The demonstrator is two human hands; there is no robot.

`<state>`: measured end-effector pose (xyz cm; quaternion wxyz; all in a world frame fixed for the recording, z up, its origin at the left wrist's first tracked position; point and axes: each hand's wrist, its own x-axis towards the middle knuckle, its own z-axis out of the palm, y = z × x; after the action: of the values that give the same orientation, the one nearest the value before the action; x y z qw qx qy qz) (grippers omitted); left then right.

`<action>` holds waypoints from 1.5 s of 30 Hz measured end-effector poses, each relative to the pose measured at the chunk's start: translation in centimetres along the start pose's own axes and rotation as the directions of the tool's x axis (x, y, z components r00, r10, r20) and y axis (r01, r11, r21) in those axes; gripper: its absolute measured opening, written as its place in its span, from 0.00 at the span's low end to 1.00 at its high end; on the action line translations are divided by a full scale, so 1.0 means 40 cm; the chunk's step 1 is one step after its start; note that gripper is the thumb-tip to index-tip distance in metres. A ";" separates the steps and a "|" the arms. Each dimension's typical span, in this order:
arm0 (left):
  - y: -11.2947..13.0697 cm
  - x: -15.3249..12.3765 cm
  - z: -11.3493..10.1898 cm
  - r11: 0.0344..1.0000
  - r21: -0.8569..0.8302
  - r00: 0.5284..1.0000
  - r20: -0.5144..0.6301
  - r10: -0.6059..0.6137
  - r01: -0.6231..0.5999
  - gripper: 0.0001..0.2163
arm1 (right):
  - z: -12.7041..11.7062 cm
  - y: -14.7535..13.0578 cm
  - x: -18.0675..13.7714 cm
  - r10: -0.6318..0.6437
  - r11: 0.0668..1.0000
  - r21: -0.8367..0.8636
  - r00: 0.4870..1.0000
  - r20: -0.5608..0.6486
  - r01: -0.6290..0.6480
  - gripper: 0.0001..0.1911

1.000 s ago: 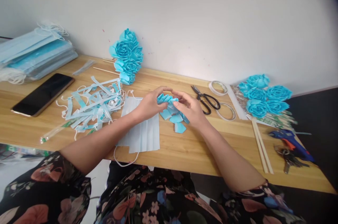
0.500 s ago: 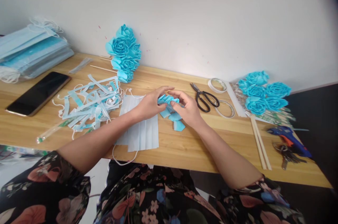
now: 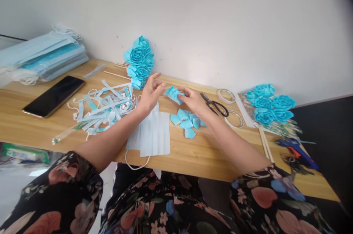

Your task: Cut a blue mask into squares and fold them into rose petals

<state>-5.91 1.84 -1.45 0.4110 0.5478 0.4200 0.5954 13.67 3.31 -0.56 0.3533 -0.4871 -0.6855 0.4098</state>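
Note:
My right hand [image 3: 193, 100] pinches a small half-made blue rose [image 3: 173, 93] of folded mask pieces and holds it a little above the wooden table [image 3: 193, 155]. My left hand [image 3: 150, 93] hovers just left of it with fingers apart and touches nothing that I can make out. Below the hands lie several loose blue petal pieces [image 3: 186, 121] and a flat pale blue face mask [image 3: 153, 134].
A heap of cut mask strips [image 3: 103, 107], a black phone [image 3: 53, 96] and a stack of masks [image 3: 44, 57] lie to the left. Finished blue roses lean on the wall [image 3: 139, 61] and lie at right [image 3: 270, 103]. Scissors [image 3: 216, 105], tape rolls [image 3: 227, 95], wooden sticks [image 3: 264, 142], a glue gun [image 3: 296, 147].
Both hands lifted away from the petal pile toward the wall. My left hand let go of the blue rose and opened; my right hand kept it.

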 end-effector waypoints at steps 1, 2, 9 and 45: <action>-0.007 0.004 -0.001 1.000 0.009 1.000 -0.006 0.006 -0.006 0.23 | 0.011 0.005 0.015 -0.007 0.999 -0.040 0.999 0.043 0.009 0.20; -0.013 0.007 -0.002 1.000 0.020 1.000 -0.011 0.012 -0.012 0.23 | 0.022 0.010 0.027 -0.010 0.994 -0.110 0.998 0.069 0.017 0.21; -0.025 0.024 -0.013 0.991 0.136 0.997 -0.078 0.000 0.010 0.23 | 0.048 0.005 0.059 -0.059 0.897 -0.433 0.995 0.082 0.089 0.23; 0.012 0.000 -0.025 0.741 0.667 0.995 0.100 0.009 -0.074 0.17 | -0.028 0.032 -0.135 -0.199 0.872 -0.424 0.969 0.147 0.243 0.16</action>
<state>-6.91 1.64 -1.05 0.1919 0.6944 0.5745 0.3885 16.63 -1.38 -1.71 0.2446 -0.4516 -0.8279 0.2252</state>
